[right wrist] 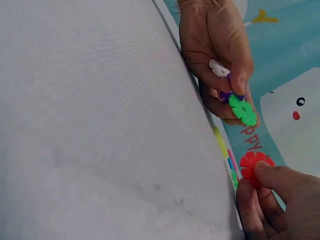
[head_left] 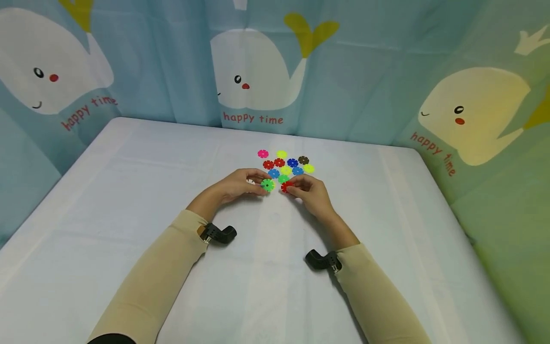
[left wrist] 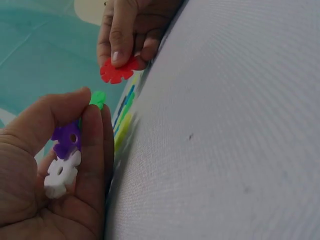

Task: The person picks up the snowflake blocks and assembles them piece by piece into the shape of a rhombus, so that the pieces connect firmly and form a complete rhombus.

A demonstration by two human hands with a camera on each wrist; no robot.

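Note:
Between thumb and fingers, my left hand holds a short chain of notched plastic snowflake discs. A green snowflake disc sits at the chain's outer end, a purple one in the middle, and a white one toward the palm. My right hand pinches a red snowflake disc by its edge between thumb and fingers. In the head view the red disc is just right of the green one, with a small gap between them. Both hands are low over the table, near its middle.
Loose discs lie clustered just beyond the hands, among them pink, dark brown, dark blue and green. They rest on a white-covered table. A whale-print curtain hangs along its far and side edges.

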